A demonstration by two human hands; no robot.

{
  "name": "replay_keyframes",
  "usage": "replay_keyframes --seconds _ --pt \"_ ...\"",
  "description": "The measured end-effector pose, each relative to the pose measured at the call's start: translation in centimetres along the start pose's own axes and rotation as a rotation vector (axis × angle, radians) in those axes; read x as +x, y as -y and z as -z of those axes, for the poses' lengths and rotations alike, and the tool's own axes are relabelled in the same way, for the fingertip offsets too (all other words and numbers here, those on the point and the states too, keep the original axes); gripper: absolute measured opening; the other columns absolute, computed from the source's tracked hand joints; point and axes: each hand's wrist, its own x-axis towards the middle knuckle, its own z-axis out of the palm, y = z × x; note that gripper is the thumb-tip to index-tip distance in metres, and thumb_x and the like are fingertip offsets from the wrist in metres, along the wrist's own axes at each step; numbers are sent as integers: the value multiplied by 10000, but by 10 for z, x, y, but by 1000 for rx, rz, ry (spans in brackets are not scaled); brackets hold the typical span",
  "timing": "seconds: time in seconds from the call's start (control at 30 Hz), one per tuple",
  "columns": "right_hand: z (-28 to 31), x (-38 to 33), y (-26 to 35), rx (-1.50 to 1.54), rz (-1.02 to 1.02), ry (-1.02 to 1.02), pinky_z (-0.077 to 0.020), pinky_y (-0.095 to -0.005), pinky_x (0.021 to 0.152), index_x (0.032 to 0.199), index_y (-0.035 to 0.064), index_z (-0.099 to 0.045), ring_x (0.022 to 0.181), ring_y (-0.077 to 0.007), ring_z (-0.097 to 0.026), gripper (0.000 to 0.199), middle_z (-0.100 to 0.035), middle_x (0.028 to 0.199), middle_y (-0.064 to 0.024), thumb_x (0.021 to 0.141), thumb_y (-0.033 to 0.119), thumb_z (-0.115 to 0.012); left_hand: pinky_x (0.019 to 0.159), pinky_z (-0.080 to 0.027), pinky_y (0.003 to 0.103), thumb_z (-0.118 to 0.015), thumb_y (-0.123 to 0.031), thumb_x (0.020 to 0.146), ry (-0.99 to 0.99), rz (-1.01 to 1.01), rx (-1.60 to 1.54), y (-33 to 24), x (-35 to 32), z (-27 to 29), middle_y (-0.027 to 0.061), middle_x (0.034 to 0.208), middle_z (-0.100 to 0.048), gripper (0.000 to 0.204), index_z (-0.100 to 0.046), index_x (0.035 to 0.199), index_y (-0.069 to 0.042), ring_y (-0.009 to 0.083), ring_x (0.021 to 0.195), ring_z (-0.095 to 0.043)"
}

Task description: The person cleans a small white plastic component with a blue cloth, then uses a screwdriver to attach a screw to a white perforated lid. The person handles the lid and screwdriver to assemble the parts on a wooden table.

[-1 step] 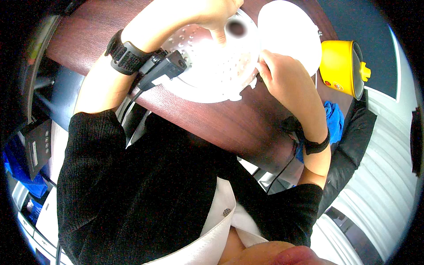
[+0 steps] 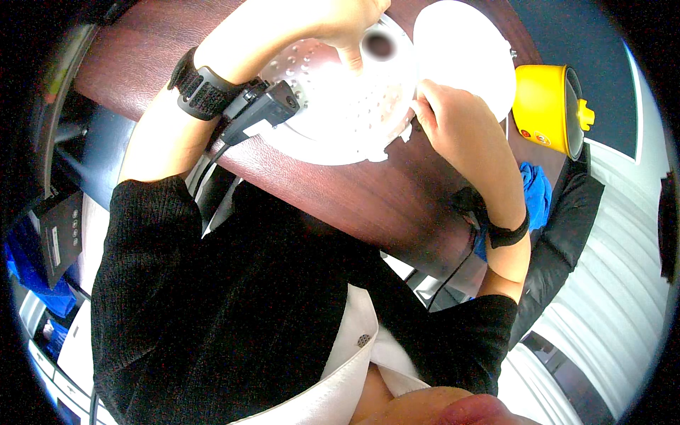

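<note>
A round white disc (image 2: 368,106) with rows of small raised dots and a dark blurred spot lies in front of me at the top, its middle washed out by glare; it looks like an LED lamp plate. My left hand (image 2: 333,25) reaches over its far left part, thumb down on the disc, other fingers partly cut off by the frame's upper edge. At the disc's right rim my right hand (image 2: 453,124) is closed, thumb and index finger pinched at the edge. Anything small between those fingertips is hidden. A plain white round piece (image 2: 464,60) sits just beyond my right hand.
Right of the white pieces on the dark wooden table (image 2: 319,191) stands a yellow pot (image 2: 542,106) with a yellow knob. Blue cloth (image 2: 536,191) and a black padded item (image 2: 559,248) are beside my right forearm. A black device (image 2: 262,110) with a cable is at my left wrist.
</note>
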Motion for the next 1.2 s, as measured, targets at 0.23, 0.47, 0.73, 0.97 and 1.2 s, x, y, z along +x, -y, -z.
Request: replay_keyframes --seconds 0.23,0.47,0.73,0.97,1.2 --pt "2 0 -3 27 -12 2 -464 -459 620 884 38 -545 722 -392 -600 95 -610 766 -190 878 127 -580 975 -423 426 -826 -301 634 -41 -13 27 -6 -11 2 182 1266 -484 775 -492 1266 -1 323 1209 -455" --pt "4 -1 -8 51 46 -18 -491 -466 645 899 49 -563 733 -374 -626 92 -632 764 -176 885 140 -552 977 -428 428 -829 -308 638 -15 1 24 -4 -7 3 184 1276 -479 786 -485 1274 -2 325 1209 -458" --pt "6 -2 -6 -19 5 36 -486 -437 662 954 50 -585 776 -373 -620 106 -641 850 -171 893 135 -570 971 -439 426 -825 -319 647 12 22 29 -3 -2 1 182 1274 -481 788 -481 1282 -2 326 1206 -464" --pt "5 -3 -3 -170 63 16 -525 -419 633 926 38 -561 714 -333 -653 87 -639 801 -153 879 106 -534 964 -439 421 -823 -322 652 18 40 90 -3 4 -3 179 1271 -481 785 -482 1281 -1 322 1195 -468" --pt "6 -3 1 -258 100 26 -537 -395 623 942 31 -555 702 -321 -661 114 -631 792 -135 837 57 -520 962 -435 416 -825 -325 654 -27 -12 66 -5 -9 2 177 1266 -484 777 -488 1274 1 320 1191 -469"
